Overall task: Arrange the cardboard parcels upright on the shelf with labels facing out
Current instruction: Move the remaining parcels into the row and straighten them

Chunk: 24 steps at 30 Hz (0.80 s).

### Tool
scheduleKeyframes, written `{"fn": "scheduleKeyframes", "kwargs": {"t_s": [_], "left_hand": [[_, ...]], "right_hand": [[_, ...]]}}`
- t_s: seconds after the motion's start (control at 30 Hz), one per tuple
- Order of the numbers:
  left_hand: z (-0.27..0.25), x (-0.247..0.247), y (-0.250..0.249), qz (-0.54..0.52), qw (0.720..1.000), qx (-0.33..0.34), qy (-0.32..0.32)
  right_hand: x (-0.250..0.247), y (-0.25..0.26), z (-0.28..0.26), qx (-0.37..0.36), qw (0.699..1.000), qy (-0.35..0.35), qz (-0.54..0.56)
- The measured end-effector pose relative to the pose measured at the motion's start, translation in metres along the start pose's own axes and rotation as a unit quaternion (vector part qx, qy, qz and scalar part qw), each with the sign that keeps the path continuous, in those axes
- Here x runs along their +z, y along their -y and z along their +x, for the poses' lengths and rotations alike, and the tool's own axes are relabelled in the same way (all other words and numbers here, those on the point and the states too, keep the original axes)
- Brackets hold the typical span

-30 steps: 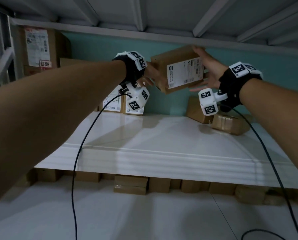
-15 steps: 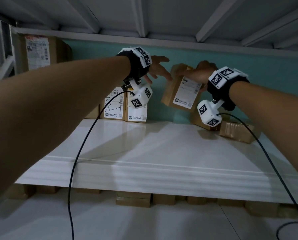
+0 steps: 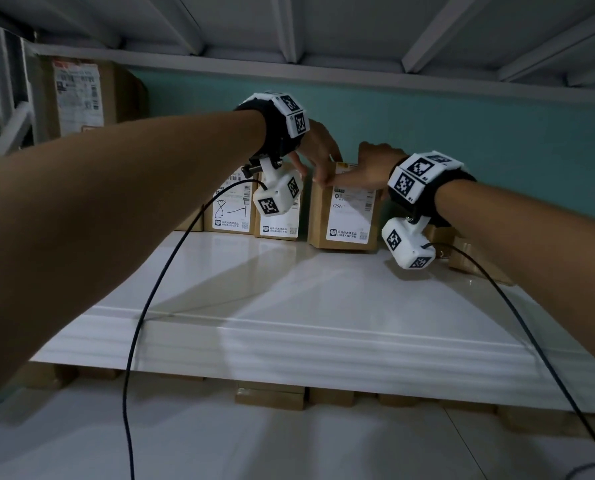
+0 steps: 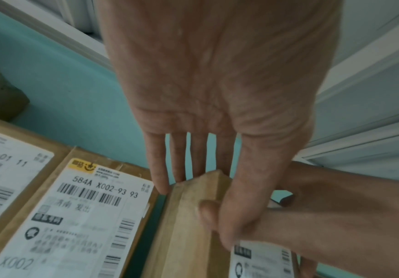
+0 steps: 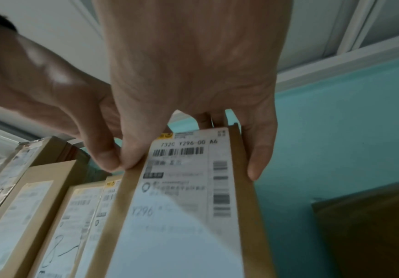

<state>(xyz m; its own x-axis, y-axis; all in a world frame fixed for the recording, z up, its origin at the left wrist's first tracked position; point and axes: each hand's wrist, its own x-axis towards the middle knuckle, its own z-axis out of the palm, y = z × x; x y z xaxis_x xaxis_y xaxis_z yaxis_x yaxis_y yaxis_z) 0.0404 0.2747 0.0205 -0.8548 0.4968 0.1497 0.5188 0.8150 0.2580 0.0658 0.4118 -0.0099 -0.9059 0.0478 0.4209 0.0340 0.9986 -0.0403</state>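
A cardboard parcel [image 3: 344, 216] marked Y296 stands upright on the white shelf [image 3: 289, 306] with its label facing me, just right of two upright labelled parcels [image 3: 232, 209] [image 3: 278, 220]. My left hand [image 3: 318, 161] pinches its top left corner, fingers behind and thumb in front [image 4: 217, 197]. My right hand [image 3: 365, 168] grips the top edge, with its thumb at the front left beside the left thumb and a finger down the right side [image 5: 193, 146]. The same parcel [image 5: 182, 216] fills the right wrist view. A narrow gap separates it from the 584A parcel [image 4: 94, 216].
Two cardboard parcels [image 3: 476, 258] lie flat or tilted at the back right, seen dark in the right wrist view [image 5: 372, 225]. A large labelled box [image 3: 81, 95] stands at the far left. A teal wall backs the shelf. More boxes [image 3: 270, 398] sit under the shelf board. Wrist cables hang down.
The parcel came down from a tilted hold in the air and now stands upright on the shelf beside the row. My left hand moved back onto its top left corner.
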Motion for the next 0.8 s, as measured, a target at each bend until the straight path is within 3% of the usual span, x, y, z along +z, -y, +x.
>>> {"fn": "scheduleKeyframes", "kwargs": {"t_s": [0.2,0.43,0.8], "left_hand": [[-0.006,-0.001,-0.002,0.003,1.0,0.001,-0.01],[-0.008,-0.004,-0.006,0.045,0.999,0.001,-0.011],[0.011,-0.005,0.008,0.081,0.996,0.0,-0.043]], "right_hand": [[-0.014,-0.015,0.002,-0.052,0.997,0.061,0.012],[-0.021,-0.036,-0.003,-0.107,0.993,0.038,-0.016],[-0.011,-0.034,0.007,-0.114,0.993,0.013,0.007]]}}
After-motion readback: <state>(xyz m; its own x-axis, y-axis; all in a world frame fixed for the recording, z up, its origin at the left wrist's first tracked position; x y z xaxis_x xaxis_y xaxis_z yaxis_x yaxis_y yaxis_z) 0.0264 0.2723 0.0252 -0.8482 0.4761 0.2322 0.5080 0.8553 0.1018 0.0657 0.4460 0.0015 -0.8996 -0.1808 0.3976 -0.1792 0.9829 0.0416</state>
